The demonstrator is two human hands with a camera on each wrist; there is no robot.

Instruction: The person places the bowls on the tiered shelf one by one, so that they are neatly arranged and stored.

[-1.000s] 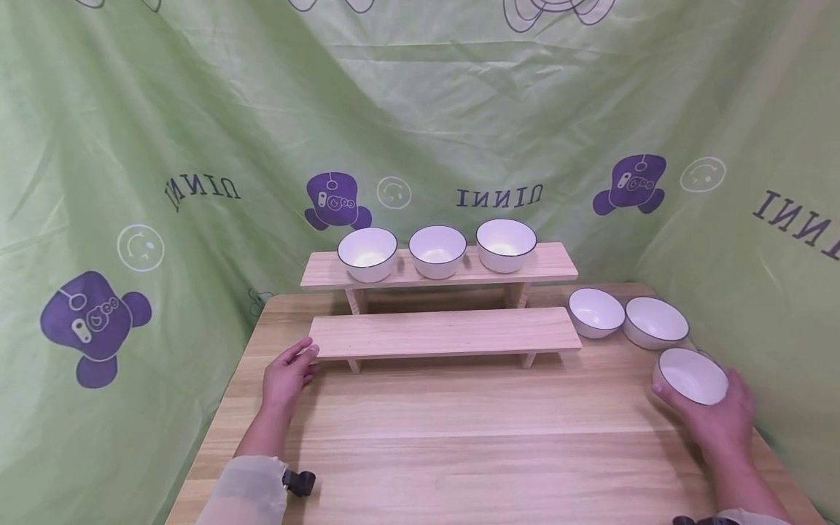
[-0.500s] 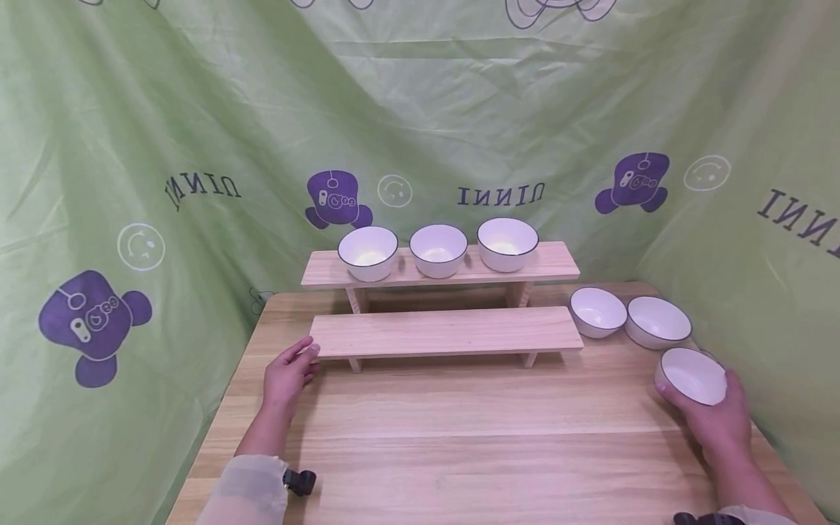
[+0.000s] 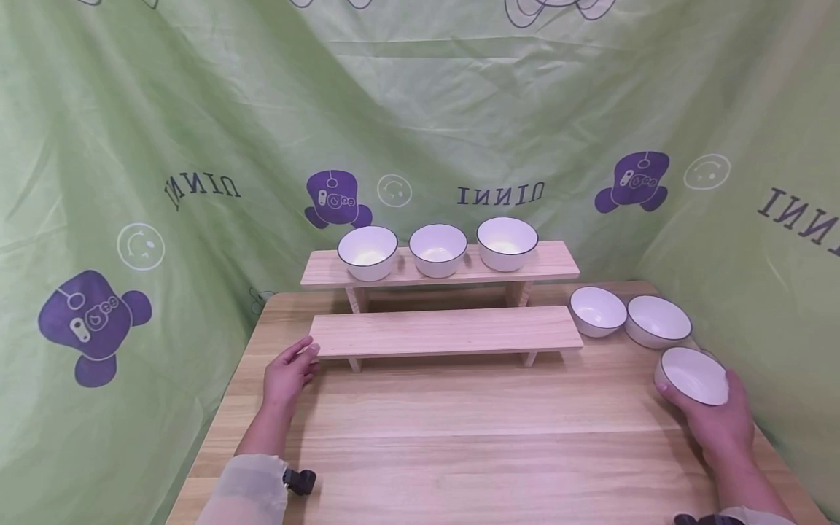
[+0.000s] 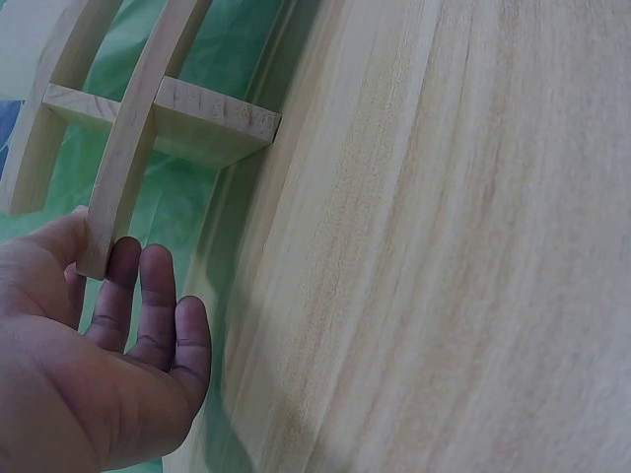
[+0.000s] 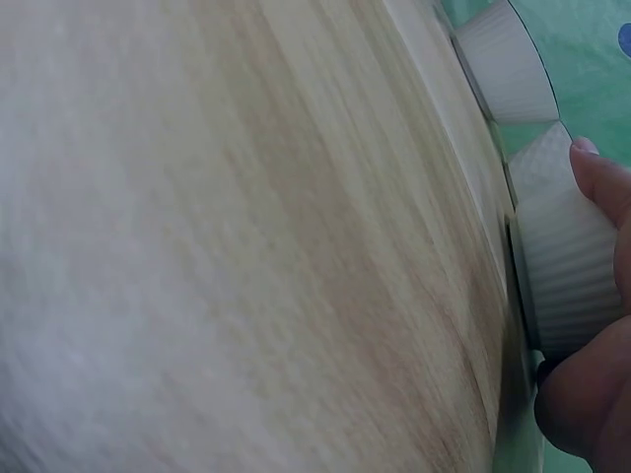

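My left hand (image 3: pixel 286 375) pinches the left end of the lower board of a two-tier wooden shelf (image 3: pixel 446 333). In the left wrist view the thumb lies on one face of the board end (image 4: pixel 106 232) and the fingertips on the other. At the right side of the table, my right hand (image 3: pixel 722 419) grips a white dark-rimmed bowl (image 3: pixel 694 375), thumb on the near left side and fingers around the right. The right wrist view shows the ribbed outside of this bowl (image 5: pixel 567 261) low at the table surface.
Three similar bowls stand in a row on the upper board (image 3: pixel 403 271). Two more, a left bowl (image 3: pixel 597 312) and a right bowl (image 3: pixel 658 321), sit on the table (image 3: pixel 459 452) right of the shelf. A green printed curtain (image 3: pixel 420 109) hangs close behind and at both sides.
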